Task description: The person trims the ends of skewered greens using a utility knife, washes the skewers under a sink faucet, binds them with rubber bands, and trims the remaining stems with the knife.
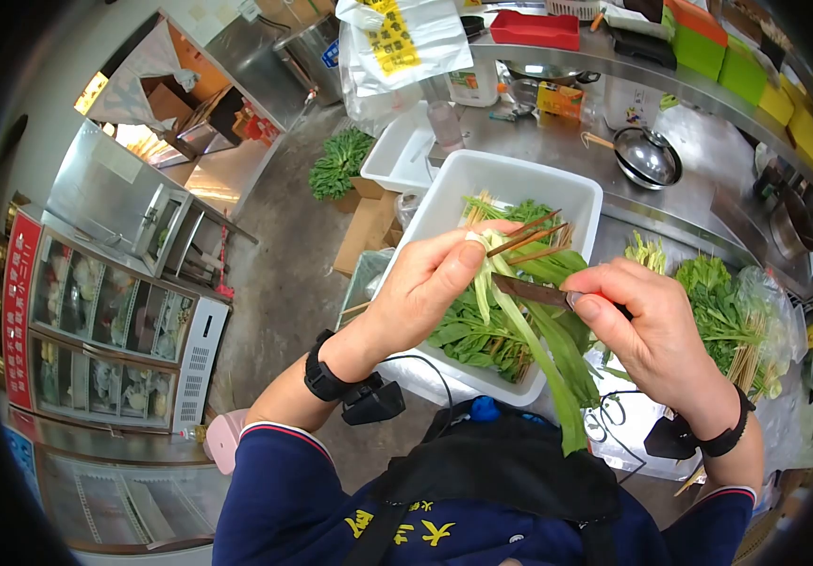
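Note:
My left hand (425,283) is closed around the pale stem end of a leafy green vegetable (550,354), whose long leaves hang down to the right. Several brown sticks (531,236) that look like skewers jut from the same grip. In my right hand (647,330) is a small knife (527,291), its blade pointing left against the stems. Both hands are over a white plastic tub (519,164) that contains bundles of skewered greens (477,344). My fingers partly hide the stem end and the knife's handle.
More greens on sticks (718,307) lie at the right beside plastic bags. A strainer or pan (647,156) rests on the steel counter (557,141). Left of the tub are a cardboard box (366,226) and leafy greens (340,162). A glass-door fridge (109,311) stands far left.

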The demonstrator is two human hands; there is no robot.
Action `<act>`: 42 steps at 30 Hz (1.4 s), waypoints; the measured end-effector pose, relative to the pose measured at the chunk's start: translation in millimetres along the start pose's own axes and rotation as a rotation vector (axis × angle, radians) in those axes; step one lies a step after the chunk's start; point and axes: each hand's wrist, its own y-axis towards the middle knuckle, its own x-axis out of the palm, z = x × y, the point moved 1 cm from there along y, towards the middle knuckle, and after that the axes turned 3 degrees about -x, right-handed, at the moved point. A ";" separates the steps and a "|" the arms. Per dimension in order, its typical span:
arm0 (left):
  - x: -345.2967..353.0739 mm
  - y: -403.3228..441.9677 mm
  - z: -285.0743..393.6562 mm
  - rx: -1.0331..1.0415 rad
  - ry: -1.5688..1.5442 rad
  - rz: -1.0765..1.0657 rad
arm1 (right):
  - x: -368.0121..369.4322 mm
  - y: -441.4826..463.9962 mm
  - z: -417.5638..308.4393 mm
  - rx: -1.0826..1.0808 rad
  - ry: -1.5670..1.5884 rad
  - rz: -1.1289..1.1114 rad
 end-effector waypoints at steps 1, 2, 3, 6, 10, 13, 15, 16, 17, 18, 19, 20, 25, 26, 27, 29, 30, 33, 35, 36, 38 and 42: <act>0.3 0.2 -1.4 -0.001 -0.001 -0.001 | -0.9 -0.7 1.9 -0.028 -0.006 -0.029; 0.0 0.5 -3.6 -0.003 0.029 0.026 | -3.1 -1.9 1.0 -0.028 -0.006 -0.029; -0.8 1.2 -4.3 -0.004 0.059 0.054 | -7.7 -3.5 -1.6 0.071 0.068 -0.025; -4.7 -1.5 0.7 0.007 0.119 0.107 | -28.9 -11.2 -19.7 0.293 0.341 -0.082; -7.8 -0.5 -8.8 0.006 0.107 0.163 | -28.0 -17.7 -28.2 0.455 0.636 -0.194; -6.1 0.8 -14.6 0.037 0.113 0.200 | -5.5 -21.0 -13.8 0.600 0.815 -0.263; -3.2 0.3 -16.3 0.068 0.150 0.249 | 6.2 -21.7 -5.9 0.679 0.931 -0.279; -2.0 0.0 -17.5 0.075 0.149 0.263 | 7.2 -20.8 -6.6 0.679 0.939 -0.277; -2.5 -0.6 -17.5 0.069 0.155 0.258 | 8.3 -19.2 -8.1 0.744 0.992 -0.303; -3.1 -1.0 -17.1 0.074 0.210 0.267 | 9.6 -17.8 -9.0 0.810 1.045 -0.329; -3.6 -1.1 -16.7 0.081 0.264 0.276 | 10.4 -16.0 -8.8 0.810 1.053 -0.325; -3.6 -1.1 -17.4 0.079 0.267 0.268 | 11.4 -14.9 -8.4 0.849 1.102 -0.359; -4.7 -2.7 -20.9 0.117 0.330 0.305 | 15.7 -15.9 -7.5 0.884 1.191 -0.341; -5.0 -2.4 -20.6 0.116 0.326 0.303 | 14.1 -15.8 -8.1 0.889 1.189 -0.340; -6.2 -2.6 -19.6 0.045 0.298 0.278 | 9.0 -11.9 -10.3 0.513 0.669 -0.264; -7.3 -4.9 -16.7 -0.026 0.272 0.248 | 8.3 -4.3 -12.6 0.138 0.152 -0.175; -6.5 -5.5 -16.2 -0.121 0.249 0.233 | 11.5 2.4 -9.7 -0.027 -0.001 0.005; 1.6 -0.7 -17.9 -0.151 0.241 0.220 | 22.4 21.0 -6.0 -0.217 -0.169 0.210; 6.8 1.0 -18.3 -0.097 0.259 0.232 | 29.3 29.0 -7.7 -0.214 -0.163 0.219; 9.3 2.3 -17.1 -0.100 0.254 0.211 | 31.0 31.4 -10.2 -0.176 -0.208 0.220; 12.2 3.7 -16.4 -0.110 0.264 0.190 | 35.3 33.3 -5.0 -0.189 -0.227 0.250; 10.8 3.2 -21.0 -0.106 0.341 0.194 | 38.1 33.1 -1.5 -0.170 -0.213 0.278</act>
